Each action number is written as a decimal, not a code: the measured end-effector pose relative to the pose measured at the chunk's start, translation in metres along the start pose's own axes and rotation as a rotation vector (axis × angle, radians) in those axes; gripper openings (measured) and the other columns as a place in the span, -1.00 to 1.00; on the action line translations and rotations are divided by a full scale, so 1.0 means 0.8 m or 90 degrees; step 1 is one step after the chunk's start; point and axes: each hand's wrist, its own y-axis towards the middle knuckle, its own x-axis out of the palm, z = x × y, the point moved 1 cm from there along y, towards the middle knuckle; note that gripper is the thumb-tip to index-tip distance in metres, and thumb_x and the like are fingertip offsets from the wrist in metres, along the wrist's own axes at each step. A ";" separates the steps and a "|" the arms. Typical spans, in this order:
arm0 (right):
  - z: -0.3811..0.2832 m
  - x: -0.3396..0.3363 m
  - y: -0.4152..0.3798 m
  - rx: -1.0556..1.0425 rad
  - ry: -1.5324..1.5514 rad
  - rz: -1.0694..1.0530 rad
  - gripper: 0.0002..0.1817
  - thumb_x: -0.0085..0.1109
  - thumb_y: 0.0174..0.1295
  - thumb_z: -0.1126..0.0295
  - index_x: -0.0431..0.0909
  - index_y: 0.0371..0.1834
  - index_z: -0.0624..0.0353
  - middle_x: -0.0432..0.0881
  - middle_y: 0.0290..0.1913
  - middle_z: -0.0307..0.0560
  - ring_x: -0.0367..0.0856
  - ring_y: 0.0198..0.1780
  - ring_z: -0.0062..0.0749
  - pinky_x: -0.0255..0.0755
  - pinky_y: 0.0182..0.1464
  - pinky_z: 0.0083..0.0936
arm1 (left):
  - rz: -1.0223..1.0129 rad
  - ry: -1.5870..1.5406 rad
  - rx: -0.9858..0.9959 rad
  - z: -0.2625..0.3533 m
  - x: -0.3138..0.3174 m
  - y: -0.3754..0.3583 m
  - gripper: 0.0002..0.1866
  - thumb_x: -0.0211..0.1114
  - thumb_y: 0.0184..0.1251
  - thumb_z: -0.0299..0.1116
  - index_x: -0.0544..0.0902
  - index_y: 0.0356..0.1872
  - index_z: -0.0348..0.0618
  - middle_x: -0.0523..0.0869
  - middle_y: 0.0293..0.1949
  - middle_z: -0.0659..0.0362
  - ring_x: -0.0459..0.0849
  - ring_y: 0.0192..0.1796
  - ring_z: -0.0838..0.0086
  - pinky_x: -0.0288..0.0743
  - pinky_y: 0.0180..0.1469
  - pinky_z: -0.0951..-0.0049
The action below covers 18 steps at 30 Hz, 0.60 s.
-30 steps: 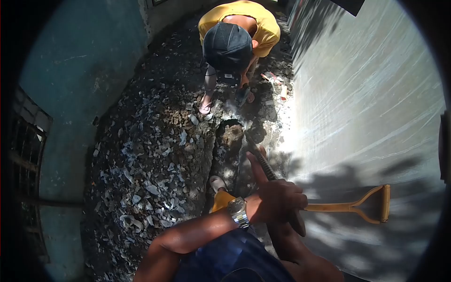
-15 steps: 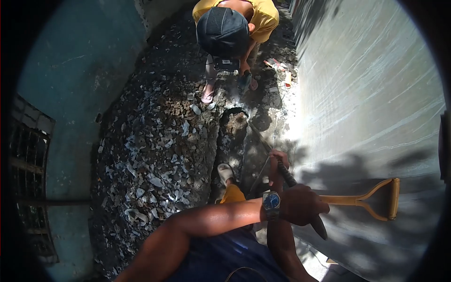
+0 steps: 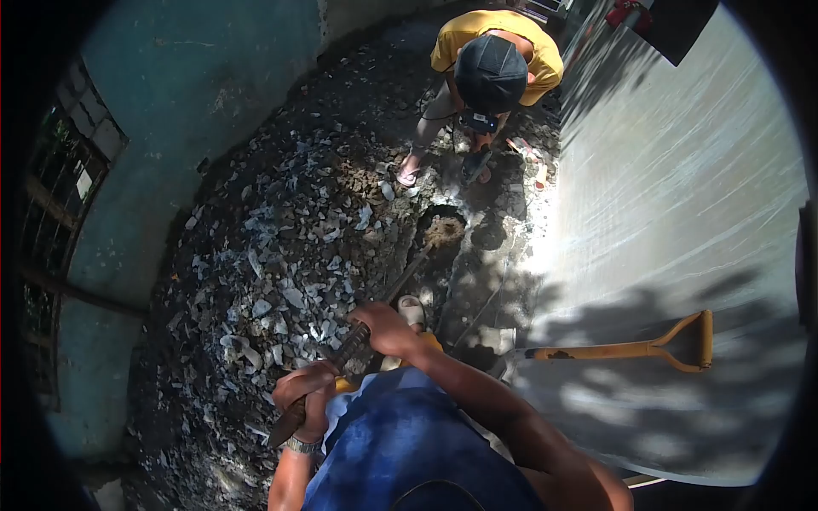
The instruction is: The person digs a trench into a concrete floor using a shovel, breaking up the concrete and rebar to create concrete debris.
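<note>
I hold a long ribbed steel digging bar (image 3: 349,345) in both hands, slanting across in front of my legs. My left hand (image 3: 307,387), with a watch on its wrist, is wrapped round the bar near its flattened butt end. Further up the shaft, my right hand (image 3: 388,330) is closed on it. The bar's far end reaches the near edge of a hole (image 3: 443,228) in the ground, where loose brown soil shows. One of my feet, in a light clog (image 3: 411,311), stands just below the hole.
A co-worker (image 3: 494,72) in yellow shirt and dark cap bends over beyond the hole, hands near a dark tool (image 3: 475,164). A yellow-handled shovel (image 3: 613,349) leans at the right wall (image 3: 682,187). Broken rubble (image 3: 273,281) covers the left ground, beside a teal wall (image 3: 196,85).
Both hands have swung the bar's butt end from my right side to my left. Its far end has shifted slightly left and nearer me. The view has also shifted.
</note>
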 end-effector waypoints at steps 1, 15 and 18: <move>-0.003 0.015 0.004 -0.006 -0.008 -0.014 -0.63 0.15 -0.08 0.52 0.54 -0.10 0.09 0.55 -0.09 -0.04 0.46 0.11 -0.06 0.34 0.12 -0.23 | 0.105 -0.060 -0.023 -0.004 -0.024 -0.027 -0.93 0.19 0.24 -0.52 0.58 -0.26 -0.18 0.58 -0.55 0.15 0.52 -0.57 0.41 0.51 -0.25 0.27; 0.257 0.159 0.071 -0.204 -0.165 -0.554 -0.50 0.38 -0.07 0.11 0.56 -0.01 -0.03 0.53 -0.06 -0.11 0.42 0.18 -0.17 0.23 0.29 -0.25 | 0.864 -0.064 -0.101 -0.019 -0.095 -0.252 -0.78 0.00 0.38 -0.43 0.43 -0.02 -0.26 0.19 -0.62 0.33 0.20 -0.58 0.60 0.39 -0.08 0.34; 0.283 0.196 0.088 -0.026 -0.253 -0.793 -0.60 0.38 -0.09 0.18 0.62 -0.12 -0.04 0.59 -0.12 -0.12 0.53 0.07 -0.18 0.40 0.13 -0.25 | 0.819 -0.044 -0.136 -0.040 -0.116 -0.278 -0.82 0.00 0.38 -0.46 0.43 -0.07 -0.29 0.22 -0.62 0.32 0.18 -0.59 0.62 0.33 -0.18 0.42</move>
